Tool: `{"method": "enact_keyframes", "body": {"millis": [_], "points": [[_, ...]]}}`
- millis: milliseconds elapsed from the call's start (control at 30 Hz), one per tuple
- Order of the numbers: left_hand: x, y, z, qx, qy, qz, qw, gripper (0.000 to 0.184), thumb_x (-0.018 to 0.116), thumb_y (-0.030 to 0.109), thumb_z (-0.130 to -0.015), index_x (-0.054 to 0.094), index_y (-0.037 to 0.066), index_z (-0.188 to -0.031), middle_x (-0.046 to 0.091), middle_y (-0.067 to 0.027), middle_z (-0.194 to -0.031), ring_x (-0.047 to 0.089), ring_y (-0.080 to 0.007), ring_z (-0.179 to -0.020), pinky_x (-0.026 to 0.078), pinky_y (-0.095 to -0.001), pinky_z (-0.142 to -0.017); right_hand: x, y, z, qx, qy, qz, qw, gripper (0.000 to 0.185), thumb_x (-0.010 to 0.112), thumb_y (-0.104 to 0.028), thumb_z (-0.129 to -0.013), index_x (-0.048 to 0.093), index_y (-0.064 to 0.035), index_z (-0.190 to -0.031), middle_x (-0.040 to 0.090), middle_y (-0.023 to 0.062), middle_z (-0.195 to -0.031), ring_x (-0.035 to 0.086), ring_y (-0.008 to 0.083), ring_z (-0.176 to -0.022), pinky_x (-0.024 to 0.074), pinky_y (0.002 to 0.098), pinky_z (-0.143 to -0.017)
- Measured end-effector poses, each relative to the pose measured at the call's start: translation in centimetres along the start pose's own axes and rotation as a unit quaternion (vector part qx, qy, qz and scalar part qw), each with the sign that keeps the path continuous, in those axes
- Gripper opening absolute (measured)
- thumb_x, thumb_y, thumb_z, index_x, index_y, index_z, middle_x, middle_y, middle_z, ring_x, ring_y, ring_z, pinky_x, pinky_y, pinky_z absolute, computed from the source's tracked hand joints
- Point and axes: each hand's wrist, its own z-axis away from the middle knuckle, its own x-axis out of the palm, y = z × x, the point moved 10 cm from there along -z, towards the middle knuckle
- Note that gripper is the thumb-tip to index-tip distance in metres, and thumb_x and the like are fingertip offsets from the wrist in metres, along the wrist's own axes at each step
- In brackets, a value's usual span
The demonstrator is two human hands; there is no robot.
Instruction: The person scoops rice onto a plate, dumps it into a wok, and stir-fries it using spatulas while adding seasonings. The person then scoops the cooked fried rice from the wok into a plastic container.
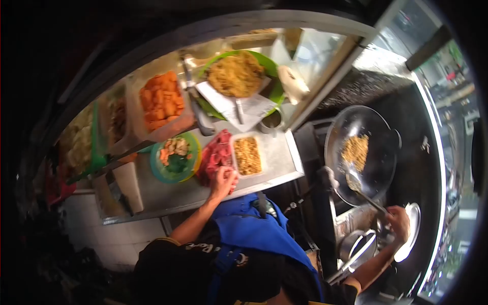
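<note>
My right hand [398, 222] is wrapped round the handle of a metal wok spatula [370, 201]. The spatula's blade rests inside a wok [384, 173], touching or close to a heap of yellowish fried food [356, 151]. My left hand [224, 182] is over the steel counter with its fingers curled together. It lies at the near end of a red plastic bag [217, 152]; whether it pinches the bag or something small is hidden. Just beyond it stands a clear tub of brown-yellow crumbly food [247, 155]. Left of the bag is a round blue-green bowl [175, 175] with food pieces.
A green basin [274, 94] holds fried yellow food and paper. Orange chunks [161, 99] fill a plastic container nearby. A knife [118, 193] lies by a pale board [128, 185] at left. Below the wok is a metal pot [351, 246]; a white plate [410, 236] stands beside my right hand.
</note>
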Motion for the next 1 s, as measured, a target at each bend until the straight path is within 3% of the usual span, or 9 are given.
{"method": "enact_keyframes", "body": {"millis": [33, 67, 133, 167, 300, 567, 633, 767, 1000], "points": [[-0.2, -0.2, -0.1, 0.016, -0.010, 0.039, 0.999, 0.026, 0.064, 0.018, -0.092, 0.050, 0.007, -0.111, 0.062, -0.0093, -0.085, 0.059, -0.0108, -0.059, 0.050, -0.0243, -0.045, 0.4, 0.7, -1.7, -0.115, -0.005, 0.060, 0.992, 0.032, 0.067, -0.022, -0.070, 0.068, -0.0021, -0.095, 0.064, 0.0106, -0.071, 0.060, 0.0226, -0.056, 0.0505, 0.0346, -0.058], [0.3, -0.7, -0.5, 0.030, -0.037, 0.076, 0.996, 0.024, 0.063, 0.019, -0.092, 0.051, 0.007, -0.109, 0.062, -0.0089, -0.082, 0.058, -0.0101, -0.058, 0.049, -0.0240, -0.045, -0.4, 2.5, -1.9, -0.192, 0.153, 0.142, 0.959, 0.030, 0.068, -0.025, -0.068, 0.070, -0.0063, -0.091, 0.066, 0.0126, -0.080, 0.063, 0.0300, -0.066, 0.0521, 0.0393, -0.071], [0.1, -0.5, -0.7, 0.000, -0.002, 0.041, 0.999, 0.024, 0.062, 0.022, -0.093, 0.051, 0.006, -0.107, 0.063, -0.0082, -0.081, 0.061, -0.0120, -0.061, 0.050, -0.0248, -0.046, -0.5, 1.3, -0.9, 0.046, 0.052, 0.181, 0.981, 0.024, 0.068, -0.023, -0.068, 0.072, -0.0149, -0.090, 0.068, 0.0078, -0.093, 0.064, 0.0294, -0.089, 0.0498, 0.0398, -0.082], [0.2, -0.3, -0.8, -0.014, -0.006, 0.014, 1.000, 0.025, 0.062, 0.024, -0.093, 0.051, 0.005, -0.106, 0.063, -0.0081, -0.081, 0.063, -0.0129, -0.063, 0.051, -0.0254, -0.047, -1.1, 1.7, -0.7, -0.022, 0.118, 0.222, 0.968, 0.024, 0.070, -0.020, -0.067, 0.073, -0.0161, -0.091, 0.069, 0.0080, -0.093, 0.065, 0.0286, -0.090, 0.0508, 0.0397, -0.082], [1.6, 1.4, -1.4, -0.027, -0.042, -0.166, 0.985, 0.029, 0.064, 0.028, -0.091, 0.051, 0.003, -0.098, 0.062, -0.0097, -0.090, 0.065, -0.0134, -0.073, 0.055, -0.0271, -0.051, 0.5, 3.5, -1.8, 0.043, 0.136, 0.261, 0.955, 0.023, 0.072, -0.018, -0.072, 0.073, -0.0194, -0.095, 0.071, 0.0089, -0.092, 0.068, 0.0288, -0.088, 0.0530, 0.0406, -0.080], [3.0, 0.1, -0.7, -0.055, -0.088, 0.026, 0.994, 0.018, 0.059, 0.021, -0.090, 0.048, 0.008, -0.091, 0.053, -0.0039, -0.085, 0.058, -0.0118, -0.074, 0.056, -0.0273, -0.064, 7.6, 6.0, 0.3, 0.005, 0.288, 0.132, 0.949, 0.033, 0.073, -0.020, -0.078, 0.066, -0.0218, -0.110, 0.069, 0.0105, -0.100, 0.065, 0.0313, -0.097, 0.0490, 0.0413, -0.086], [4.1, 0.6, -0.3, -0.051, -0.117, 0.045, 0.991, 0.017, 0.060, 0.020, -0.090, 0.047, 0.009, -0.091, 0.053, -0.0028, -0.084, 0.058, -0.0115, -0.075, 0.057, -0.0283, -0.068, 7.5, 7.2, 3.1, 0.076, 0.278, 0.076, 0.955, 0.035, 0.073, -0.021, -0.079, 0.065, -0.0234, -0.113, 0.068, 0.0103, -0.100, 0.063, 0.0311, -0.098, 0.0471, 0.0403, -0.088], [10.8, 2.5, 2.5, -0.083, -0.272, 0.088, 0.955, 0.015, 0.057, 0.018, -0.094, 0.051, 0.009, -0.104, 0.060, -0.0067, -0.104, 0.062, -0.0154, -0.094, 0.056, -0.0322, -0.079, 8.4, 9.6, 6.2, 0.122, 0.285, -0.004, 0.951, 0.038, 0.072, -0.021, -0.080, 0.064, -0.0252, -0.118, 0.068, 0.0119, -0.097, 0.064, 0.0319, -0.093, 0.0478, 0.0408, -0.082], [23.5, 8.5, 0.7, 0.020, -0.320, 0.030, 0.947, 0.016, 0.058, 0.016, -0.090, 0.049, 0.004, -0.085, 0.055, -0.0047, -0.091, 0.061, -0.0135, -0.082, 0.054, -0.0288, -0.068, 3.0, 4.1, 14.5, 0.005, 0.346, -0.069, 0.936, 0.038, 0.071, -0.013, -0.079, 0.065, -0.0130, -0.116, 0.068, 0.0103, -0.098, 0.065, 0.0281, -0.089, 0.0481, 0.0373, -0.080]]}}
